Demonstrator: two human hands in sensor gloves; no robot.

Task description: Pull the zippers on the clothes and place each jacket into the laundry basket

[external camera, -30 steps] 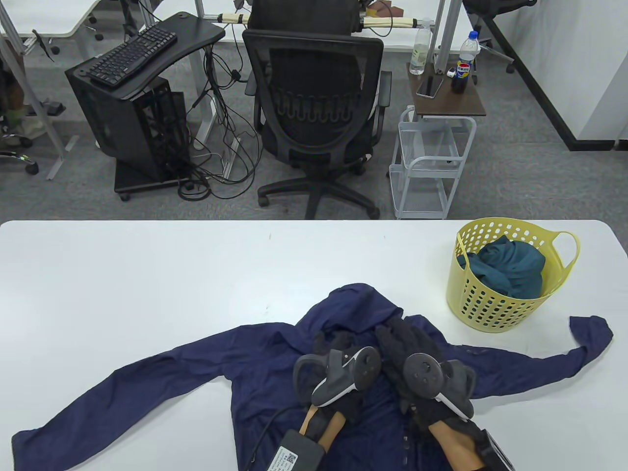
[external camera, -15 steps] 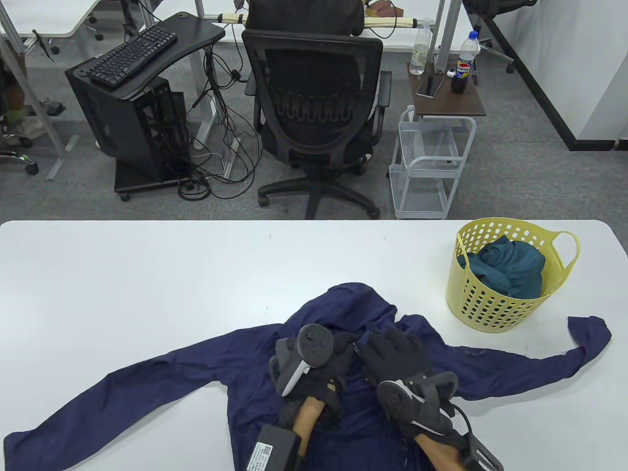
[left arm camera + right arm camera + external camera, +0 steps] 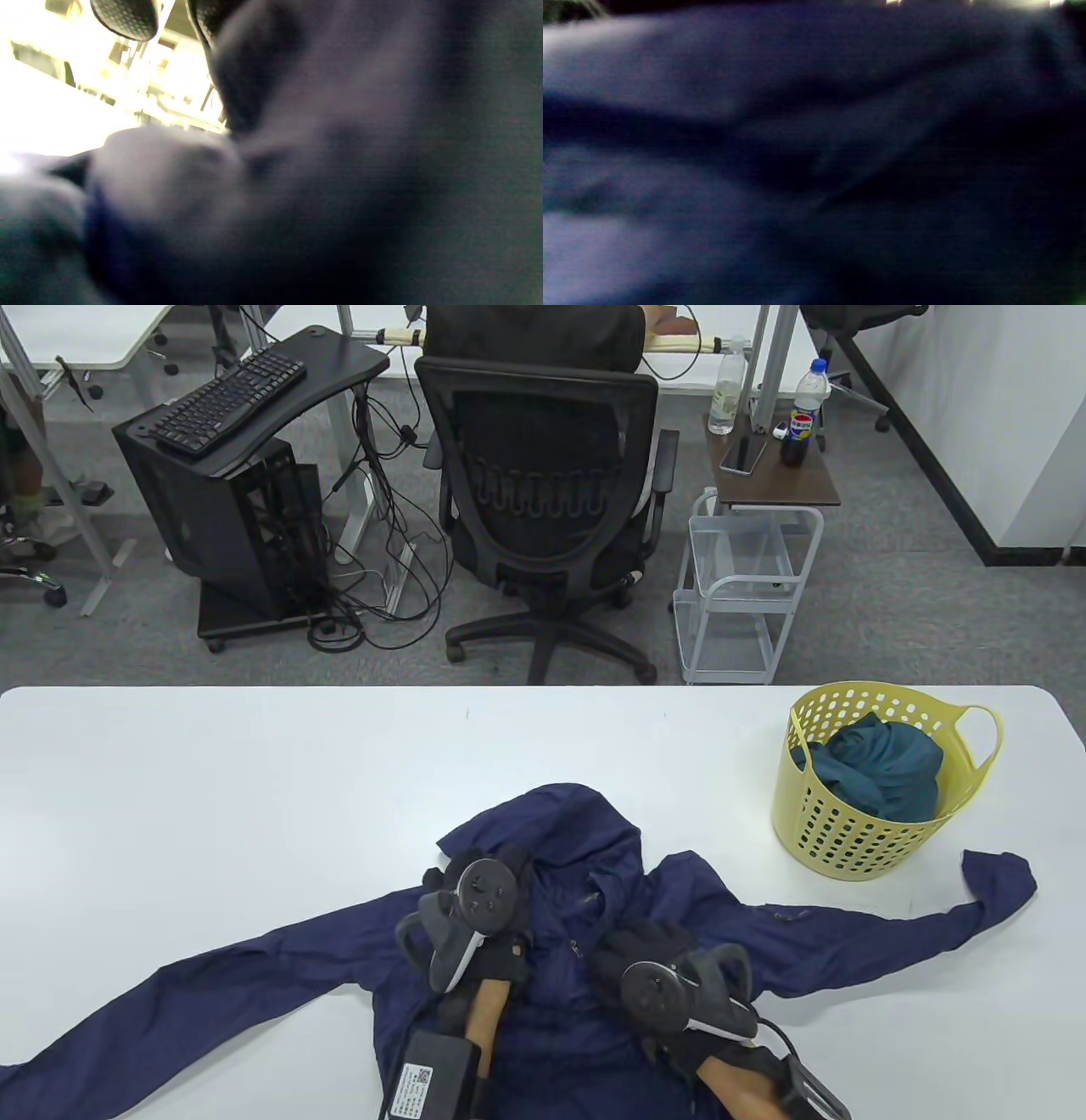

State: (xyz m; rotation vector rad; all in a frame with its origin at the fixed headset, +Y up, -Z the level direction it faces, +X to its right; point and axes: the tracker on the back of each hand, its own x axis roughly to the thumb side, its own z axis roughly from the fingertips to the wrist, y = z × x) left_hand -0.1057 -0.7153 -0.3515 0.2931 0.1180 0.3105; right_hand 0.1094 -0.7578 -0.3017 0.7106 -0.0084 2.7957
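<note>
- Navy jacket [image 3: 551,1010] spread on white table [image 3: 254,780], hood pointing away from the person, sleeves out to both sides.
- Left hand [image 3: 479,916] on the jacket near the hood's left edge. Fingers hidden under the tracker, so grasp can't be told.
- Right hand [image 3: 657,976] on the jacket's chest, right of the centre. Fingers look curled, but clenched or grasping can't be told.
- Both wrist views: blurred navy fabric only.
- Yellow basket [image 3: 857,840] at far right of table, with 1 teal jacket [image 3: 882,768] inside.
</note>
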